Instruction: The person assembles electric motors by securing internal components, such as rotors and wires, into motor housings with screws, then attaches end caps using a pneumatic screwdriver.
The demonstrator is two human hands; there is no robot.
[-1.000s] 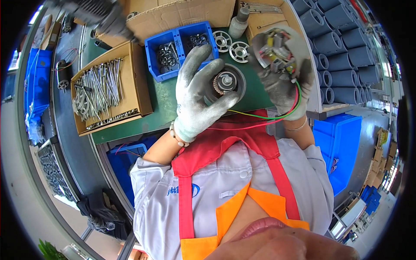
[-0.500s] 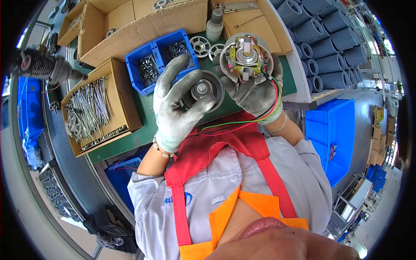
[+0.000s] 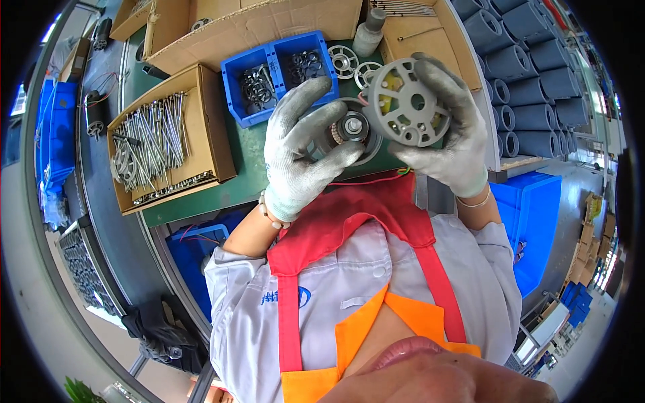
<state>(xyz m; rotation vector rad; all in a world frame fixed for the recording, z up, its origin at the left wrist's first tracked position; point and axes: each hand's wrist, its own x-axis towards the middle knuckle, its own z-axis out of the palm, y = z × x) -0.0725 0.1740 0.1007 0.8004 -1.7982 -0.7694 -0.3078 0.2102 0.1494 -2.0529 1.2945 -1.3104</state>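
Note:
My gloved left hand [image 3: 295, 138] is closed around a dark cylindrical motor housing [image 3: 371, 149], its open end facing up. Inside the housing stands a rotor [image 3: 353, 125] with a shaft at its centre. In my gloved right hand [image 3: 463, 138] is a round grey motor end cap [image 3: 405, 113], gripped at its edge. Its slotted outer face shows, with a bit of yellow behind the openings. The cap is tilted right beside the housing and overlaps its edge in the view; whether they touch I cannot tell. Most of the cap's wires are hidden.
A two-part blue bin [image 3: 235, 111] of small rings sits beyond my left hand. Left of it is a cardboard box [image 3: 218, 127] of long bolts. Metal rings [image 3: 343, 62] and a grey bottle [image 3: 368, 33] stand behind. Grey tubes [image 3: 531, 94] are stacked at right, above a blue crate [image 3: 537, 228].
My right hand has turned the end cap over, from its wired inner side to its slotted face, closer to the housing. The view has shifted; the power screwdriver at left is gone from it.

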